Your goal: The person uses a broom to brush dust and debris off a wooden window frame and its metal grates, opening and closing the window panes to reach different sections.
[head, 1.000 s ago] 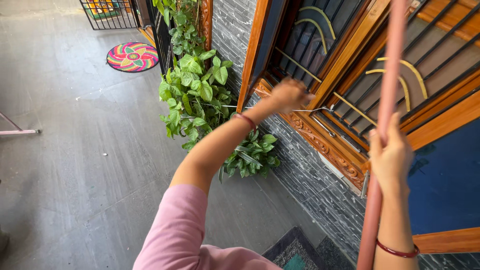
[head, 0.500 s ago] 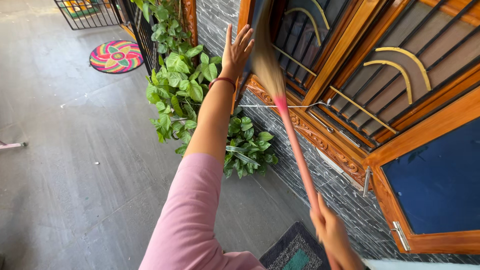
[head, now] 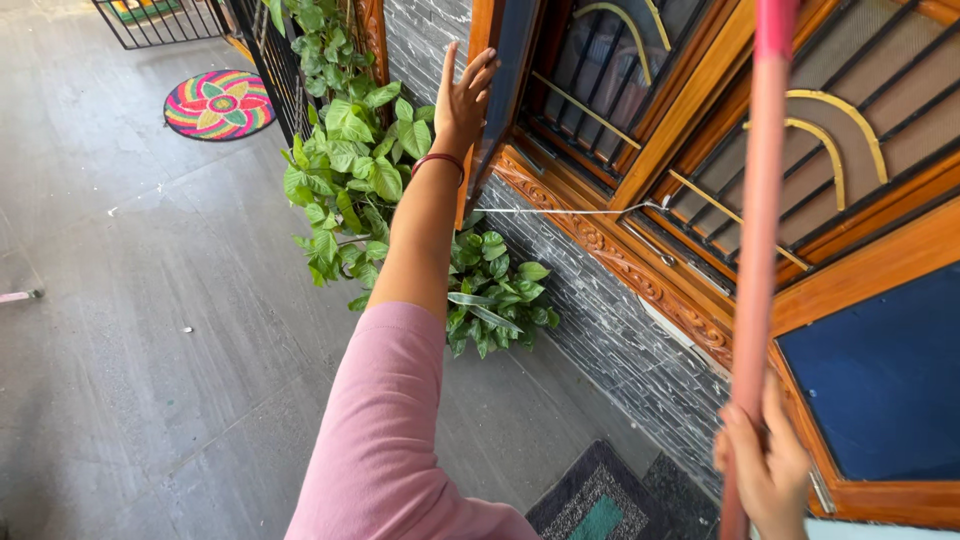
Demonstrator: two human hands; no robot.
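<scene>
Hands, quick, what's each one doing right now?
Left hand: open, fingers spread flat against the window shutter.
Right hand: closed around the pink broom handle.

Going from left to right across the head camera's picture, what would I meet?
Round colourful floor mat → leafy green plant → left hand flat on the open window shutter → pink broom handle held by the right hand → blue window pane.

Leafy green plant (head: 350, 170) sits mid-frame against the grey stone wall (head: 620, 350), colourful round floor design (head: 219, 103) upper left, dark doormat (head: 598, 502) bottom centre.
</scene>
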